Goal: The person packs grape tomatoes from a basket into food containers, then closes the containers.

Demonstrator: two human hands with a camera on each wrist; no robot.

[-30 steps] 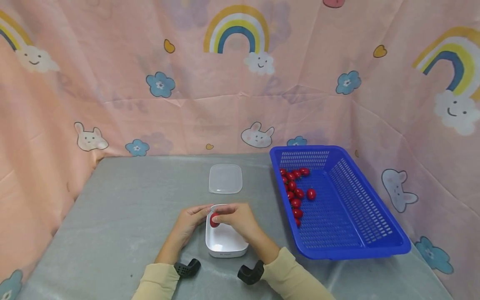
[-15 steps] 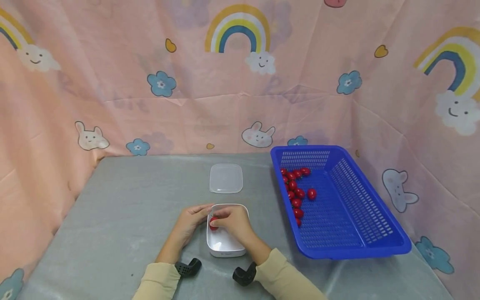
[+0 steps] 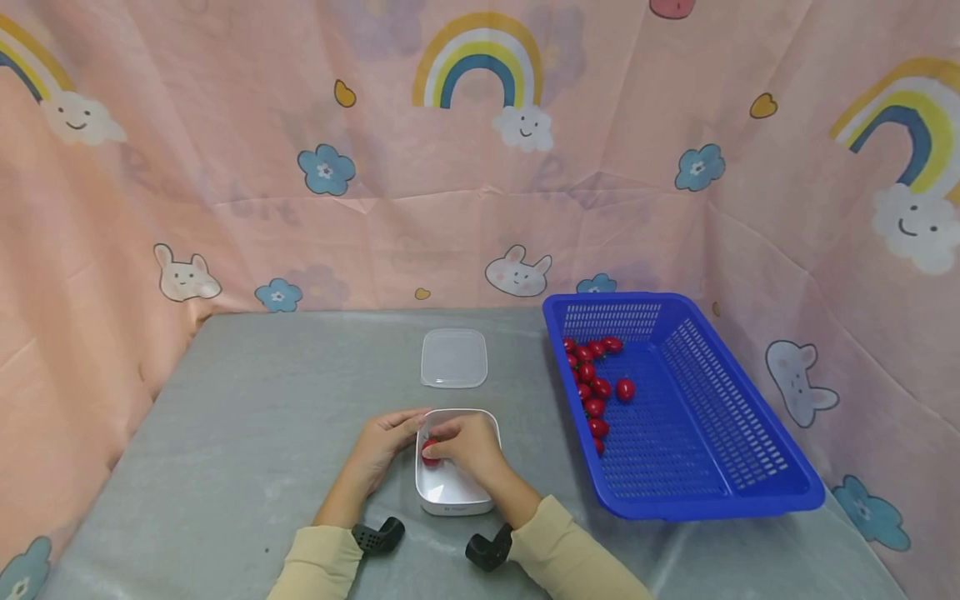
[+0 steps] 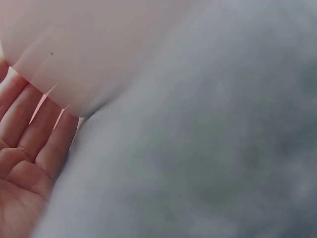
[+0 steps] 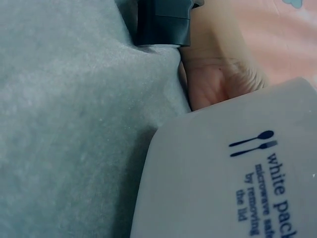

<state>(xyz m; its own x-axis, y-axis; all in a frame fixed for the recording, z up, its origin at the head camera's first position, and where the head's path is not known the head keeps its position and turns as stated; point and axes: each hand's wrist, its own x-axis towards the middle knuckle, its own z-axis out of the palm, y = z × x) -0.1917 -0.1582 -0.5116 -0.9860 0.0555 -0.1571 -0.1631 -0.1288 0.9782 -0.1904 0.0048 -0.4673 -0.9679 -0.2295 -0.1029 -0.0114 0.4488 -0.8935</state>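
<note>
A white plastic food container (image 3: 459,487) stands in front of me on the grey-covered table. Low inside its left part, my right hand (image 3: 476,450) pinches a red cherry tomato (image 3: 430,456) between thumb and fingers. My left hand (image 3: 381,446) rests against the container's left side, near the far corner. In the left wrist view, the left hand's fingers (image 4: 49,134) lie nearly straight along the container's wall (image 4: 94,54). Printed lettering shows on the container's side (image 5: 198,173) in the right wrist view. The right hand's fingers are not visible there.
Behind the container lies a clear lid (image 3: 453,358). A blue perforated basket (image 3: 690,417) stands to the right, with several cherry tomatoes (image 3: 587,372) gathered along its left side. A pink patterned cloth (image 3: 420,200) hangs behind the table.
My right hand has moved slightly down and left into the container, lowering the cherry tomato from near the rim. The left hand has stayed at the container's side.
</note>
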